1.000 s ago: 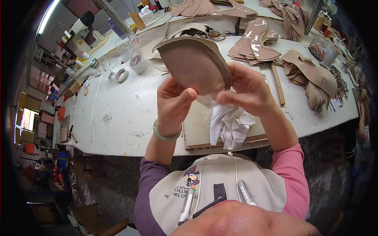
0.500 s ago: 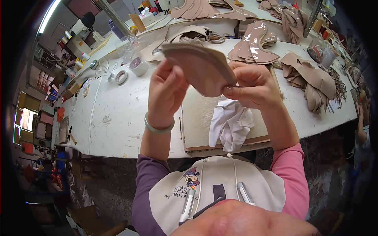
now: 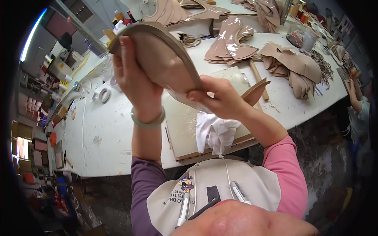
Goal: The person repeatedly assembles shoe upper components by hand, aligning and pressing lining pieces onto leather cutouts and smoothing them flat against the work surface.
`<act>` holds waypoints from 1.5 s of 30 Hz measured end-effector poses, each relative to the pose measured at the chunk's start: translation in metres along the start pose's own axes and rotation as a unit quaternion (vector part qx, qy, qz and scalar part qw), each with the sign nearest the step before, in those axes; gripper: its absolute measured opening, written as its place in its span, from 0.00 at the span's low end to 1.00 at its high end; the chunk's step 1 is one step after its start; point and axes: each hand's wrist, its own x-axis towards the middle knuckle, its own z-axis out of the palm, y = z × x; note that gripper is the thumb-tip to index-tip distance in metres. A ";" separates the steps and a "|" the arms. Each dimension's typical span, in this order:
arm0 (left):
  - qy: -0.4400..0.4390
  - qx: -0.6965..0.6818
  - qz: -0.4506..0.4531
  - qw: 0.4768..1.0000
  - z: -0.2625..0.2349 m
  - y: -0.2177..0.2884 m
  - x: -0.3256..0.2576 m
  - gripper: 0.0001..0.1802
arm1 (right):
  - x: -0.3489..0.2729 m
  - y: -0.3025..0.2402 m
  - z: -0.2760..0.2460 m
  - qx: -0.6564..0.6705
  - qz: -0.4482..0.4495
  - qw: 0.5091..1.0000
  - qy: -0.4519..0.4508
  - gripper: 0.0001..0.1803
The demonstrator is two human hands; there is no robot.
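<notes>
Both my hands hold a beige leather shoe piece [image 3: 165, 59], a curved sole-shaped part, raised above the white workbench [image 3: 98, 137]. My left hand [image 3: 134, 78] grips its left side with fingers stretched up along the edge. Its lower right end is pinched by my right hand [image 3: 220, 96]. Below the hands lies a crumpled white cloth [image 3: 216, 131] on a flat cutting board [image 3: 189, 133].
Stacks of beige and glossy pink leather cut-outs [image 3: 232, 39] and a wooden-handled hammer [image 3: 258, 76] lie on the far bench. A tape roll [image 3: 103, 94] sits to the left. Another person [image 3: 360, 106] stands at the right edge. Shelves with clutter stand on the left.
I have lifted the leather piece higher and turned it, so its underside now faces me. My left hand slid up along its edge; my right hand shifted to the lower end.
</notes>
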 end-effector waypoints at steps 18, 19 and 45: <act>-0.445 0.544 -0.032 0.710 -0.108 -0.121 -0.086 0.18 | 0.096 0.139 -0.170 -0.682 0.147 0.715 -0.054 0.17; -0.437 0.551 -0.033 0.710 -0.107 -0.126 -0.089 0.18 | 0.073 0.143 -0.156 -0.578 0.196 0.784 -0.114 0.16; -0.311 0.055 -0.240 0.918 -0.019 -0.058 -0.053 0.25 | 0.035 -0.026 -0.080 -0.142 0.268 0.946 -0.111 0.10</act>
